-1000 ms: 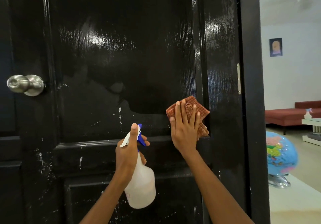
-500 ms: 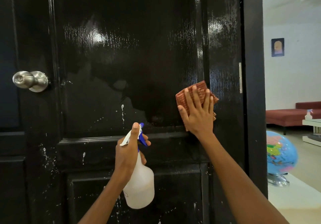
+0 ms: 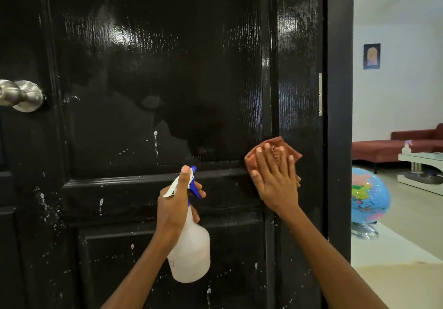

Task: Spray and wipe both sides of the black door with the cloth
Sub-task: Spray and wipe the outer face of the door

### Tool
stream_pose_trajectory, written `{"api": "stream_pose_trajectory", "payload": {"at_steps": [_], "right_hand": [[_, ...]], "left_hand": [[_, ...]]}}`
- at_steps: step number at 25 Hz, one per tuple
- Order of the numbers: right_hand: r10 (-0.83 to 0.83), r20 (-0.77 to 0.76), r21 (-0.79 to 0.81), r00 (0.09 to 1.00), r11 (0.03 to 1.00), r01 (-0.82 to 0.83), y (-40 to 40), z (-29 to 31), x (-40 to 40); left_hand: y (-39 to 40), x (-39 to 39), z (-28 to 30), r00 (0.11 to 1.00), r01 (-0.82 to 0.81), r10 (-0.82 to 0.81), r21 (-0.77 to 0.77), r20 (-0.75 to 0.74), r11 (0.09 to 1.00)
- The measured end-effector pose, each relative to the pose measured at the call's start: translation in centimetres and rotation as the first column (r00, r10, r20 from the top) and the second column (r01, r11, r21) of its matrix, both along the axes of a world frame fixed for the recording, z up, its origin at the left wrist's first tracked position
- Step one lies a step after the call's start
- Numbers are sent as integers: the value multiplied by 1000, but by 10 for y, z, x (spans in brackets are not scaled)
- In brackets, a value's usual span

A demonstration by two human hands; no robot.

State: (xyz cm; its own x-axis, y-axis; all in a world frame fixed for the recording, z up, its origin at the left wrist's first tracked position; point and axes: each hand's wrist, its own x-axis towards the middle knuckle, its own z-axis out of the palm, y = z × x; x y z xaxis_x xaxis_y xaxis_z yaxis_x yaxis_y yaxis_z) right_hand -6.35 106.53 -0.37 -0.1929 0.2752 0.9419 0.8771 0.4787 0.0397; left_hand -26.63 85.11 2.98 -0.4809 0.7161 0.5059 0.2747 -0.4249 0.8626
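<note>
The glossy black door fills most of the view, wet and shiny on its upper panel, with white spray drops and streaks lower down and at the left. My right hand presses a reddish checked cloth flat against the door's right stile, at the height of the middle rail. My left hand grips the neck of a white spray bottle with a blue and white trigger head, held a little in front of the middle rail.
A silver door knob sticks out at the left edge. The door's hinge edge and frame stand at the right. Beyond them are a globe on the floor, a red sofa and a white low table.
My right hand has slid the cloth down the right stile from higher up to the middle rail. The left hand and bottle have stayed about where they were.
</note>
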Motion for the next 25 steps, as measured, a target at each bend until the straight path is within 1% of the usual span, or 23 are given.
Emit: {"api": "stream_pose_trajectory", "payload": {"at_steps": [1,2,3,6,8,10,12,16,18,19,20,22,25], "right_hand": [[-45,-113,-62,993,997,39,0,0,7],[-77,-169,-100,983,993,61,0,3,12],[-82,-182,-116,980,991,61,2,11,15],[-46,-142,-88,989,996,34,6,46,17],[-30,-184,-81,982,997,15,10,76,15],[-25,-235,-96,972,995,2,12,92,13],[-15,-260,-106,965,994,-13,11,77,7],[43,-331,-144,943,985,-95,-8,-30,-7],[62,-398,-149,915,980,-131,-17,-55,-24],[77,-394,-159,916,976,-151,-21,-53,-37],[112,-347,-148,931,974,-173,-27,-48,-54],[186,-184,-80,965,976,-204,-39,-41,-93],[259,6,-25,966,966,-259,-46,-33,-127]], "left_hand": [[1,2,-1,1000,8,-8,2,0,1000],[3,4,0,1000,13,-13,3,0,1000],[5,7,1,1000,16,-16,3,-2,1000],[12,17,7,999,34,-34,9,-23,999],[18,25,9,998,47,-46,14,-31,999],[25,31,7,998,59,-58,20,-19,998],[31,33,-1,998,56,-56,10,-10,998],[31,25,-18,999,33,-33,-4,-3,999],[27,16,-23,1000,4,-4,5,-8,1000],[24,11,-27,1000,-24,24,1,-4,1000],[18,5,-30,998,-57,57,-4,1,998],[6,-13,-33,995,-104,104,7,-2,995],[-9,-37,-32,989,-148,147,34,20,988]]}}
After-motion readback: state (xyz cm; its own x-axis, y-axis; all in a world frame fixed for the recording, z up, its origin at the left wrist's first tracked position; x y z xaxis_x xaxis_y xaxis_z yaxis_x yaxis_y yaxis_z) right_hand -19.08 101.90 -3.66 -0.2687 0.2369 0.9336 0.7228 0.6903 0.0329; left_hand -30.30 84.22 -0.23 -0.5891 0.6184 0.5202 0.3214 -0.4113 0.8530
